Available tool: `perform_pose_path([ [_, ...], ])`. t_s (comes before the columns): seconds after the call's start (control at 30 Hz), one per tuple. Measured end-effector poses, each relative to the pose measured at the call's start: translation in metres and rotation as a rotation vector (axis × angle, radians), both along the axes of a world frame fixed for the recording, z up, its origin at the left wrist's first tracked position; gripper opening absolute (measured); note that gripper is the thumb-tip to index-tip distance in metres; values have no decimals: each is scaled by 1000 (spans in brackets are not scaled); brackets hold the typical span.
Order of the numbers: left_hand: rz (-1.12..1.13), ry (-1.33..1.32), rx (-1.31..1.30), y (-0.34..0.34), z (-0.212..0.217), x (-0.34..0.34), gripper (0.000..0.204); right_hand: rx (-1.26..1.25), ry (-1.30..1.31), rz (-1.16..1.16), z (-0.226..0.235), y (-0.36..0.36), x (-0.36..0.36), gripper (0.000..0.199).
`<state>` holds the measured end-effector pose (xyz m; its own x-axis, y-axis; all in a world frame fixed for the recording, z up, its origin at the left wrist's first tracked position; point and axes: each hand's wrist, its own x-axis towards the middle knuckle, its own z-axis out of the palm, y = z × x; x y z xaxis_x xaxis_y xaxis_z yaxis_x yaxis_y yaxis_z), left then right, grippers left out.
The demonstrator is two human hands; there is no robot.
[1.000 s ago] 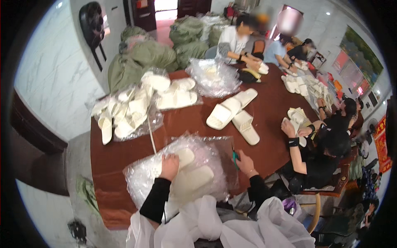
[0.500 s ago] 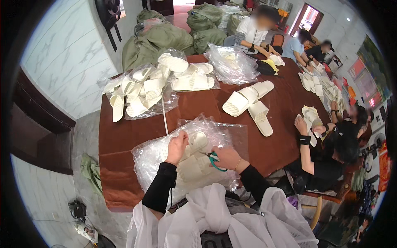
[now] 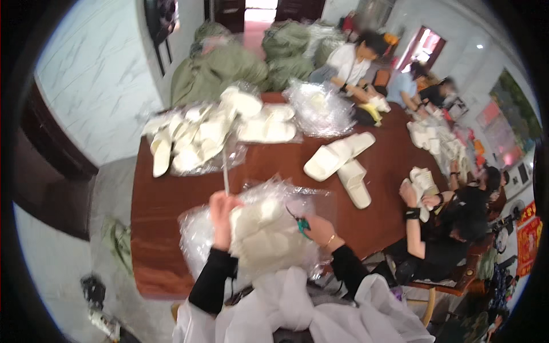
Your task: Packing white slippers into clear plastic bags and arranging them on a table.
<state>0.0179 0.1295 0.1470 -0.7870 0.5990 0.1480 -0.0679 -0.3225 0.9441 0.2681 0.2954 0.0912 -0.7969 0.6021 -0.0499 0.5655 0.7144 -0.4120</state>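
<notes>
My right hand (image 3: 320, 230) grips small green-handled scissors (image 3: 303, 224), their dark blades pointing up and left. My left hand (image 3: 222, 214) is curled closed near the far left corner of a stack of clear plastic bags (image 3: 194, 228). Blur hides what its fingers hold, if anything. Between my hands, a pair of cream slippers (image 3: 266, 243) lies on the stack, seemingly under clear film. Beyond them two loose cream slippers (image 3: 336, 160) rest crossed, one overlapping the other. A thin pale strip (image 3: 225, 171) runs along the table from the far pile toward my left hand.
Bagged slippers (image 3: 200, 131) are heaped at the table's far left, with a clear plastic bundle (image 3: 319, 108) beside them. The brown-covered table (image 3: 160, 228) spans the middle. A dark-sleeved co-worker (image 3: 440, 228) handles slippers at right; others sit farther back. Green sacks (image 3: 223, 68) stand behind.
My left hand has moved left, away from the slippers toward the stack's corner. My right hand has shifted slightly right with the scissors, whose blades now show more. The whole view has tilted slightly.
</notes>
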Motion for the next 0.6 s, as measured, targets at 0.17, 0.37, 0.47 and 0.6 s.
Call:
perform_pose_path([
  [0.17,319,10,94,-111,40,-35,7,72,49,-208,-36,29,37,42],
  [0.37,951,10,50,-288,20,-61,12,192,-392,-260,-44,39,45,24],
  [0.47,1295,42,-115,-398,-20,-32,17,332,-313,-282,-36,34,19,22],
  [0.6,1434,117,-327,-462,-72,15,22,157,-17,-102,-14,37,9,26],
])
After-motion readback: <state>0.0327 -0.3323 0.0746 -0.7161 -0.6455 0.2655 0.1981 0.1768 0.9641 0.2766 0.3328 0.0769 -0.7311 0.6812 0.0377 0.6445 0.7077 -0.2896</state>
